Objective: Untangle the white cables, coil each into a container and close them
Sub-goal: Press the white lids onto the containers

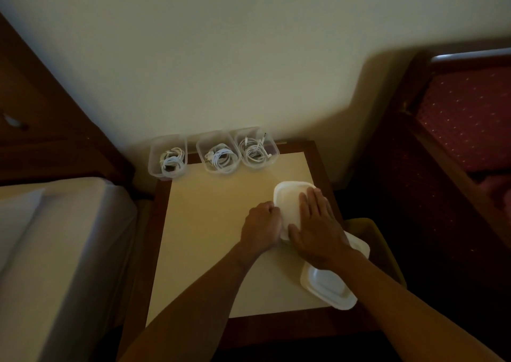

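Three clear plastic containers stand uncovered in a row at the table's far edge: left container (167,157), middle container (218,151), right container (256,147). Each holds a coiled white cable. On the right side of the table lies a white lid (290,195). My right hand (318,223) rests flat on it with straight fingers. My left hand (261,224) has curled fingers at the lid's left edge and grips it. More white lids (329,287) lie stacked under my right forearm.
The small table (221,237) has a cream top and a dark wooden frame, against a pale wall. A bed with white sheets (55,251) is on the left. A red patterned chair (464,118) stands on the right. A yellowish bin (381,245) sits by the table's right edge.
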